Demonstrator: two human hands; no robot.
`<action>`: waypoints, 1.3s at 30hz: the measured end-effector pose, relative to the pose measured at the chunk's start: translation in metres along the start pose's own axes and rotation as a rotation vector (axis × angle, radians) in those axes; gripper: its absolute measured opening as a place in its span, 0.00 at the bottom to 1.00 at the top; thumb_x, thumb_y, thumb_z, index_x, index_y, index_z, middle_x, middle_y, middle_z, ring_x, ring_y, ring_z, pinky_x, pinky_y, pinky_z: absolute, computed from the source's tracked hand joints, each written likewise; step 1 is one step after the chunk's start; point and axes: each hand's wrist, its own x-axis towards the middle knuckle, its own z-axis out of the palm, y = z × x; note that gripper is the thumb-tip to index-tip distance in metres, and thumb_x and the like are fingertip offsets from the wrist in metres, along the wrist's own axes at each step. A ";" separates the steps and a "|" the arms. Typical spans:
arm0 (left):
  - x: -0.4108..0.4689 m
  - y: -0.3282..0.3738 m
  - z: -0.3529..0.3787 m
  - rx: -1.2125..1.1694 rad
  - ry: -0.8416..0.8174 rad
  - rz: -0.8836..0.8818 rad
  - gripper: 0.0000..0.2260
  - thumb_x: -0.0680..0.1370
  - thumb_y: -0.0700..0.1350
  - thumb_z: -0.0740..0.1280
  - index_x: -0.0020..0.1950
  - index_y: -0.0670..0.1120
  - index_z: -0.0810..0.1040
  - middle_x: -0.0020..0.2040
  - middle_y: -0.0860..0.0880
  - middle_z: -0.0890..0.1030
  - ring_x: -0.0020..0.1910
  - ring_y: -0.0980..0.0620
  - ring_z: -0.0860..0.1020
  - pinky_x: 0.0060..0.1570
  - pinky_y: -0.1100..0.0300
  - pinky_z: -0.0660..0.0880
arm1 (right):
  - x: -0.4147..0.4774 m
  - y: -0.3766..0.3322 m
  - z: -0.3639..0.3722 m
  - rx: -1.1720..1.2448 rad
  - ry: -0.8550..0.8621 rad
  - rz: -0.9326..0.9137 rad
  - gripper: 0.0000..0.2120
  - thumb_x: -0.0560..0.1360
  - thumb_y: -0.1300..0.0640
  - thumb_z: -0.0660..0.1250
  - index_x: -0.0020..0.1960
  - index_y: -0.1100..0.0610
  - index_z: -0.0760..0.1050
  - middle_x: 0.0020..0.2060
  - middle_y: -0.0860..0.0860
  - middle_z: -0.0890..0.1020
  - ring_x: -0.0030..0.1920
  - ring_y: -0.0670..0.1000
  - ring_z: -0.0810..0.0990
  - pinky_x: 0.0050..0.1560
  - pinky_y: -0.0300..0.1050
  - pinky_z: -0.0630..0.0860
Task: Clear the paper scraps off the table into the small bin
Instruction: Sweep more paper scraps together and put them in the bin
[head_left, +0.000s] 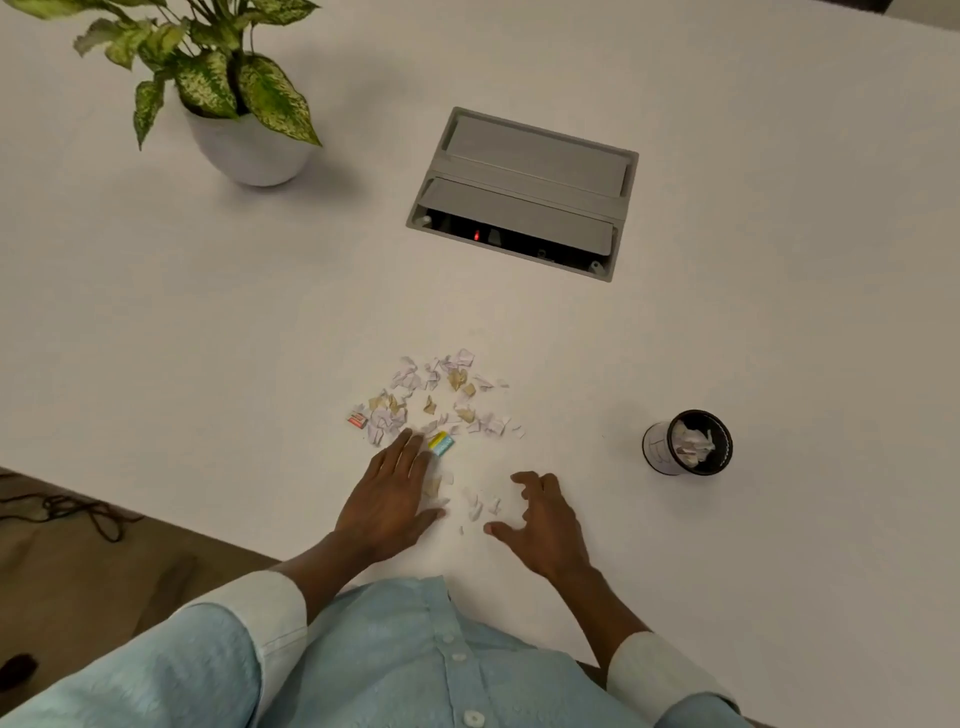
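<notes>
Two hands: left hand (390, 496), right hand (540, 525); scattered paper scraps (436, 400); one small bin (688, 442)

The white table (753, 338) in front of me carries a loose scatter of torn paper scraps (441, 400), white and tan, with a few more bits close to my edge. A small red piece (357, 419) lies at the left of the scatter and a yellow-and-teal piece (442, 444) at its near side. To the right, well apart, the small bin (687, 442) stands with crumpled paper inside. Farther back sit a potted plant (228, 98) and a grey cable hatch (524, 192) set into the top.
</notes>
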 end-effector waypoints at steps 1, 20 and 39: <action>-0.005 -0.004 0.002 0.003 -0.010 -0.010 0.41 0.79 0.69 0.61 0.81 0.40 0.63 0.84 0.40 0.59 0.84 0.40 0.55 0.82 0.45 0.58 | 0.002 -0.004 0.004 -0.018 -0.019 -0.009 0.41 0.65 0.35 0.78 0.71 0.46 0.66 0.62 0.49 0.71 0.56 0.51 0.80 0.56 0.52 0.81; 0.004 0.002 0.013 -0.320 -0.094 -0.099 0.25 0.85 0.47 0.64 0.81 0.49 0.59 0.82 0.45 0.59 0.75 0.50 0.67 0.69 0.60 0.71 | 0.032 -0.068 0.033 -0.306 -0.104 -0.174 0.16 0.78 0.55 0.73 0.64 0.49 0.74 0.64 0.51 0.70 0.55 0.50 0.80 0.52 0.36 0.75; 0.023 0.044 -0.025 -0.492 0.181 -0.105 0.05 0.75 0.32 0.74 0.50 0.38 0.82 0.48 0.42 0.81 0.45 0.43 0.78 0.43 0.55 0.73 | 0.011 -0.021 -0.042 0.407 0.401 0.206 0.06 0.67 0.60 0.81 0.38 0.53 0.85 0.37 0.45 0.86 0.38 0.44 0.84 0.45 0.43 0.82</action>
